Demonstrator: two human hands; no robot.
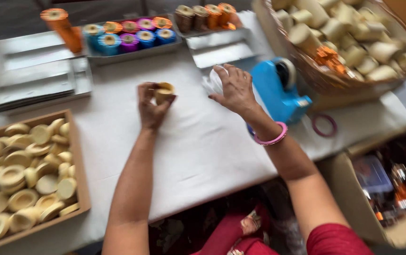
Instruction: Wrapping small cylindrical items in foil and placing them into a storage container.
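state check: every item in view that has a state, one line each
left hand: closed around small cream cup, lifted off the table
right hand: fingers on clear plastic
blue tape dispenser: upright, roll loaded
cardboard box: open, full of cream cups
wicker basket: heaped full

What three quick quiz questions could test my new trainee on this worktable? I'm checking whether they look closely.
1. What does the left hand hold?
2. True or false: the right hand rests on the blue tape dispenser.
3. Which side holds the cardboard box of cream cups: A left, B right?

Key:
1. A small cream cup, pinched in the fingers.
2. False; it touches a clear plastic wrap beside the dispenser.
3. A.
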